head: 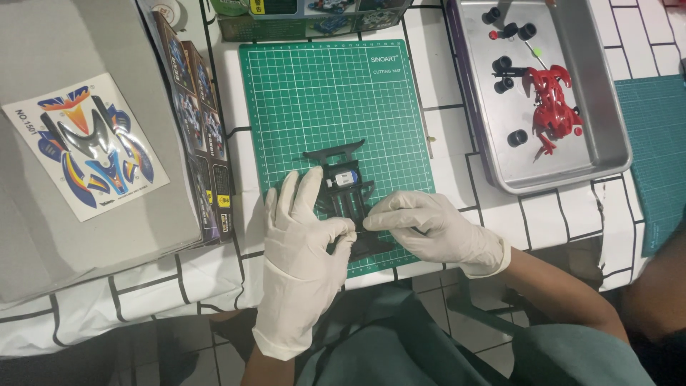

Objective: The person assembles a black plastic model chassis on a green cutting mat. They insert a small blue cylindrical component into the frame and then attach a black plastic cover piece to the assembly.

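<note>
Both gloved hands are working on a black toy-car chassis (348, 187) lying on the green cutting mat (314, 93), near its front edge. Left hand (304, 229) is resting along the chassis's left side, fingers (304, 187) mostly extended, thumb curling in against the lower part of the chassis. Right hand (429, 227) is coming in from the right, fingers (379, 220) closing in a pinch on the chassis's lower middle. A small white-and-blue part is sitting in the chassis's centre. Mat is lying on the bench (457, 136), which is covered in a white cloth with black lines. Metal tray (607, 136) at right is holding a red car body (554, 100) and black wheels (517, 137). Sticker sheet (89, 146) is lying at left on grey board, printed boxes (204, 129) standing between it and the mat.
</note>
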